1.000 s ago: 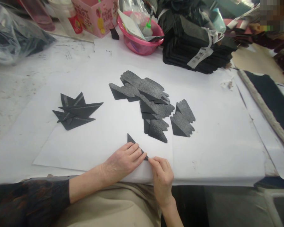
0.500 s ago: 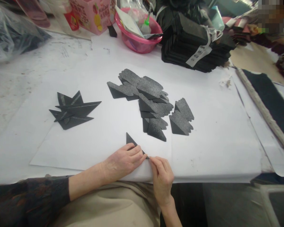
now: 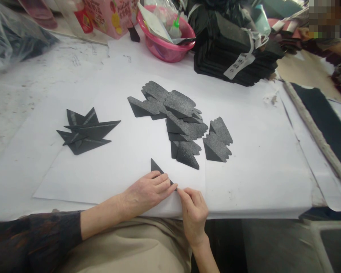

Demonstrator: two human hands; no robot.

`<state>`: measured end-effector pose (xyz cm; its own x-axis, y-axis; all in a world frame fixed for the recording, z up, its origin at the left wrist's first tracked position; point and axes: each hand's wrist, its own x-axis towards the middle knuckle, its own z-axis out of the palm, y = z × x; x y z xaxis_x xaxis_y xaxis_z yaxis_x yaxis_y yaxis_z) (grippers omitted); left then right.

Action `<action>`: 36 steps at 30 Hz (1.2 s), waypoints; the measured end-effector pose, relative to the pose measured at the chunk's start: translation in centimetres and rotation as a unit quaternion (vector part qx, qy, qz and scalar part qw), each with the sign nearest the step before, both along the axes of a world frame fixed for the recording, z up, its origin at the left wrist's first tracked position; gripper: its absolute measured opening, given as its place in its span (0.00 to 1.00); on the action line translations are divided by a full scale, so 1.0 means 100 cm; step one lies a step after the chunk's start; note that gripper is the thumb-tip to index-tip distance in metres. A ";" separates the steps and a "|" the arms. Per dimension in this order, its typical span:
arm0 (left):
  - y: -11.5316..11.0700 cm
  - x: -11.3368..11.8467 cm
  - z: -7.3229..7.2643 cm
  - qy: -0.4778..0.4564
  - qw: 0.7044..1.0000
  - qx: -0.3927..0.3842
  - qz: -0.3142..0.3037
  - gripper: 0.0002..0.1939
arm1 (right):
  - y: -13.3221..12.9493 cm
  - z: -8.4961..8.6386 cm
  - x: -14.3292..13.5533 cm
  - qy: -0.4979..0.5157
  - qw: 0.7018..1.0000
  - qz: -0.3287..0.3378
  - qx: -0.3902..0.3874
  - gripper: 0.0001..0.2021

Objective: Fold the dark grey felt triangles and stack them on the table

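Near the table's front edge, a black triangular piece (image 3: 157, 165) lies under my left hand (image 3: 147, 189). The fingers of that hand are together and hold the piece down along its slanted edge. My right hand (image 3: 195, 210) pinches the lower right tip of the same piece between thumb and forefinger; the fingertips cover that tip. Just beyond my hands is an overlapping spread of black pieces (image 3: 184, 129) with grey speckled, scalloped ends. Two similar pieces (image 3: 219, 142) sit to its right. A loose heap of pointed black triangles (image 3: 86, 131) with shiny strips rests at the left.
White paper (image 3: 252, 178) covers the worktable. Along the back stand a pink basin (image 3: 166, 51) of odds and ends, a pink carton (image 3: 110, 17) and a tied stack of black pieces (image 3: 216, 49) with a white tag. A plastic bag (image 3: 14, 41) occupies the back left corner.
Both hands stay on the black triangular piece in nearly the same pose. The whole view has shifted very slightly; the other pieces lie as before.
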<state>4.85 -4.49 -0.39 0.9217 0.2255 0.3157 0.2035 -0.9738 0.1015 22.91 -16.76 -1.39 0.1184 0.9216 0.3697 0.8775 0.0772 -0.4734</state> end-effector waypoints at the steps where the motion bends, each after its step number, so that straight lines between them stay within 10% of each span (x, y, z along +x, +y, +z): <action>1: 0.000 0.000 0.000 0.002 1.000 -0.002 0.000 0.16 | 0.000 0.000 0.000 -0.003 1.000 0.001 -0.002 0.14; 36: -0.012 -0.009 -0.009 0.016 0.999 0.020 0.028 0.18 | -0.004 0.005 -0.021 -0.033 0.994 -0.094 -0.033 0.12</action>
